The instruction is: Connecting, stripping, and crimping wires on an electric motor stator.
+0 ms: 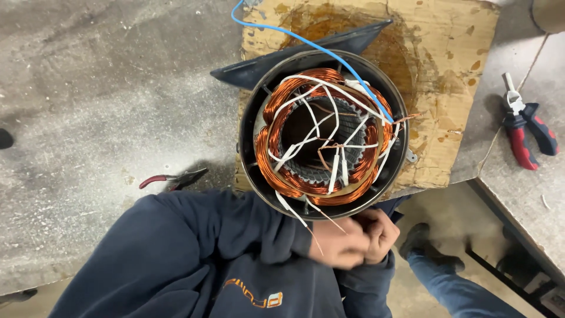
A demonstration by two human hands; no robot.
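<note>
A grey, dusty bench (106,88) fills most of the view, with a stained sheet of cardboard (453,70) laid on it; on the cardboard stands a stator (323,132), a round dark housing with copper coils (276,159) packed round its bore and white sleeved leads (321,138) crossing the opening; a blue wire (306,41) runs from the top edge down to the far rim. Both hands meet just below the near rim of the stator, in front of a dark blue sweatshirt; the left hand (338,244) is curled shut, and the right hand (381,234) is closed against it, the two pinching thin wire ends (303,219) that trail from the coils; exactly which strand each finger grips is blurred. Red-handled pliers (173,178) lie on the bench left of the stator; a crimper (527,126) with red and blue handles lies well apart on the right.
</note>
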